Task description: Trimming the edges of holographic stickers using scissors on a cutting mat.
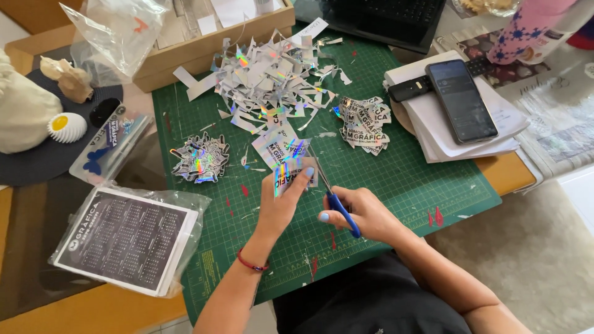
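Observation:
My left hand (281,207) pinches a small holographic sticker sheet (286,167) above the green cutting mat (396,179). My right hand (365,213) grips blue-handled scissors (331,195), whose blades run up along the sheet's right edge. A pile of cut-out holographic stickers (200,158) lies to the left of the hands. Another stack of stickers (366,122) sits to the right. A heap of shiny offcuts (269,77) covers the far part of the mat.
A bagged pack of dark printed cards (127,238) lies at the left. A phone (461,99) rests on white papers at the right, beside a black remote. A cardboard box (204,46), clear plastic bag and laptop stand behind.

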